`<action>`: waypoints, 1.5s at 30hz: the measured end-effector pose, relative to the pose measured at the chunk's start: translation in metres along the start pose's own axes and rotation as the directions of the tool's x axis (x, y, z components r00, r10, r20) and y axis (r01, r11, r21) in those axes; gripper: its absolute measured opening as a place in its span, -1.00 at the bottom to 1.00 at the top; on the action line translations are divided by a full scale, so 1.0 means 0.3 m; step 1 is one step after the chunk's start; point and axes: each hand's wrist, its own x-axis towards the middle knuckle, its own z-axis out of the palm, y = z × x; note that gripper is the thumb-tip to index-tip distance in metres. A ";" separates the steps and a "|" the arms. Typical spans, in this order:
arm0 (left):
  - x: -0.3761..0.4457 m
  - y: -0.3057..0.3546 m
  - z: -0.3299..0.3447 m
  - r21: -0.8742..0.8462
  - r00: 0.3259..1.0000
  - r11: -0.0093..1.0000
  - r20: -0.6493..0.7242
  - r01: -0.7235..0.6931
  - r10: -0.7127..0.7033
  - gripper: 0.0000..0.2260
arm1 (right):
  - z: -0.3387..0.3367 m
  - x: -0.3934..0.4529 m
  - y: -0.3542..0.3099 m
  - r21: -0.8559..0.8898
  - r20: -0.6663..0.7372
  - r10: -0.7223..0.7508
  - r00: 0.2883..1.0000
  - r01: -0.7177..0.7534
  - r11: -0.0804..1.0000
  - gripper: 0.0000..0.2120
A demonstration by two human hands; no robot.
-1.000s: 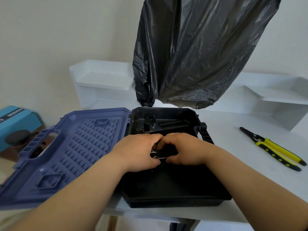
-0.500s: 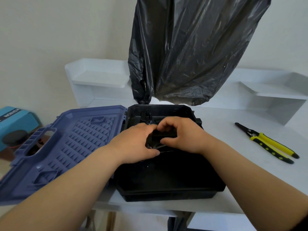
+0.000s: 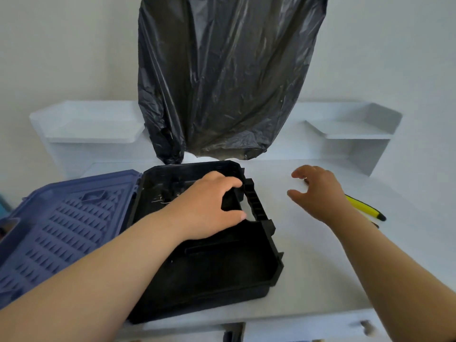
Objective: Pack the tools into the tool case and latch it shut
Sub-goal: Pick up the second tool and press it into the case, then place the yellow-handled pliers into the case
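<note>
Pliers [image 3: 364, 209] lie at three o'clock of the case [image 3: 222, 272], long axis toward four, under the empty, spread right hand [image 3: 318, 193]; left hand [image 3: 209, 206] grips the case's right wall.

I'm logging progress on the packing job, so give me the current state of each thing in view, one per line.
tool case: open, black tray on the table
blue lid: folded flat to the left, unlatched
left hand: inside the tray, curled around a black part near the handle side
right hand: open, empty, over the table toward the pliers
yellow-handled pliers: lying on the table, not packed, partly hidden by the right hand
black plastic bag: hanging behind the case
</note>
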 end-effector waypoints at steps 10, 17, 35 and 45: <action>0.131 0.141 0.099 0.039 0.993 0.995 0.081 -0.095 0.091 -0.49 | 0.021 0.008 0.203 -0.182 -0.010 0.314 0.949 -0.311 0.933 -0.51; 0.191 0.170 0.157 0.037 0.988 0.995 0.129 -0.088 0.083 -0.51 | 0.026 0.024 0.235 -0.191 -0.017 0.369 0.929 -0.365 0.911 -0.64; 0.151 0.133 0.125 0.005 0.997 0.997 0.027 -0.072 0.072 -0.49 | -0.024 -0.027 0.083 0.020 -0.021 0.046 0.999 -0.045 0.999 -0.36; 0.061 0.065 0.030 0.164 0.971 0.984 -0.213 -0.072 0.107 -0.50 | -0.060 -0.075 -0.155 0.077 0.030 -0.249 0.968 0.246 0.966 -0.35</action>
